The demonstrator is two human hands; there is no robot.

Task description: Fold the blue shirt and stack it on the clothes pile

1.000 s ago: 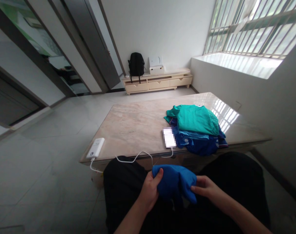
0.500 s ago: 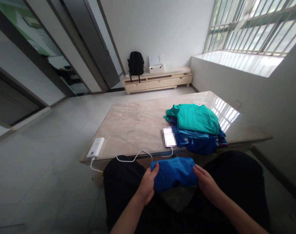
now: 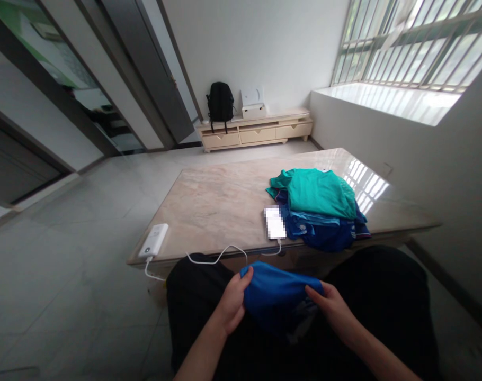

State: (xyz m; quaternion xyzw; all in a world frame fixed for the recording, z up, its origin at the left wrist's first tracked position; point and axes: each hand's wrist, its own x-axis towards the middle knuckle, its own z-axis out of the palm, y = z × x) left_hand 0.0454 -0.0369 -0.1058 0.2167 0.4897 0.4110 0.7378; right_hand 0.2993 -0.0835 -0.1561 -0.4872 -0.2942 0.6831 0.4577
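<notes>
A piece of blue fabric [image 3: 275, 291], probably a garment, is stretched between my hands above my lap. My left hand [image 3: 235, 301] pinches its left end, thumb on top. At the upper right corner my right hand [image 3: 332, 304] grips it between thumb and fingers. The lower part of the cloth hangs down into shadow, with a pale marking near the right. Beyond it, on the table, a green shirt [image 3: 322, 193] lies on top of folded dark blue clothes [image 3: 332, 238].
The marble-topped table [image 3: 213, 206] spans the space before my knees. A phone [image 3: 275, 223] with a blurred screen lies by the clothes. A white power bank [image 3: 154, 241] sits at the left corner, and a white cable [image 3: 217, 262] loops over the near edge. A backpack [image 3: 220, 103] stands on a low cabinet [image 3: 259, 135].
The blue fabric has gone from a compact, level bundle to a slanting, hanging shape, its lower part dropped open. My right hand's grip has moved slightly lower.
</notes>
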